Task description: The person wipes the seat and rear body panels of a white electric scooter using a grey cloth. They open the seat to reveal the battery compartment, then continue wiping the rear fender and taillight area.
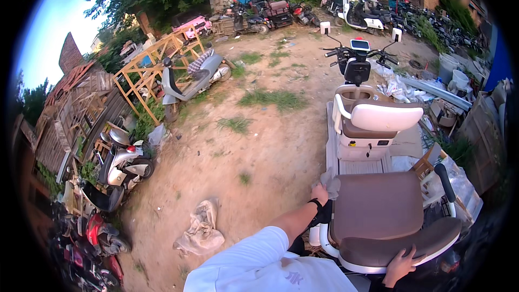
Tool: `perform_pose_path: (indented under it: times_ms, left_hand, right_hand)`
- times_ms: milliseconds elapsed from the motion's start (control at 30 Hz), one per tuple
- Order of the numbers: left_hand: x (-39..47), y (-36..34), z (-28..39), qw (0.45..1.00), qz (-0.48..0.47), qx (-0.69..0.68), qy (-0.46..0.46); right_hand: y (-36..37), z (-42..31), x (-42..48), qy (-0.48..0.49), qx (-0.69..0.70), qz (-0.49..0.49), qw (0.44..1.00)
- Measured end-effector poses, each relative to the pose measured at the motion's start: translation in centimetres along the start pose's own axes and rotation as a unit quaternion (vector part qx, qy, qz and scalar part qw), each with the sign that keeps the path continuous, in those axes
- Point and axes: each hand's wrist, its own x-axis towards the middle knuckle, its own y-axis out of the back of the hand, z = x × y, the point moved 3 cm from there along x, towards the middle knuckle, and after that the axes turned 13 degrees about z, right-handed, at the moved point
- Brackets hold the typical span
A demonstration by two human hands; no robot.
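My left hand (320, 194) is closed on a crumpled grey cloth (330, 184), held at the left edge of the brown rear seat cushion (375, 202) of an electric tricycle. My right hand (402, 265) lies with spread fingers on the brown padded backrest (397, 247) and its white rim, at the bottom of the view. A white curved rail joins the backrest at the left, and a black-gripped armrest (445, 182) rises at the right. Ahead stand the front seat with its white-backed rest (385, 117) and the handlebars (359, 53) with a display and mirrors.
A pale plastic sack (201, 229) lies on the dirt at my left. Scooters (194, 77) and a wooden frame (140, 77) line the left side. Buckets (448, 67), metal strips (438, 92) and plastic scrap crowd the right. Parked carts (275, 8) stand at the back.
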Motion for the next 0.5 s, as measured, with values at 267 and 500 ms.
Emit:
perform_pose_path:
  times_ms: [267, 500]
  left_hand:
    - [-7.6, 4.9, -0.2, 0.996, 0.049, -0.061, -0.033]
    - [-8.5, 18.4, 8.1, 0.927, 0.171, -0.134, -0.305]
  right_hand:
    - [2.5, -0.6, 0.0, 0.013, -0.001, -0.045, 0.999]
    - [4.4, -0.7, 0.2, 0.043, 0.028, -0.074, 0.996]
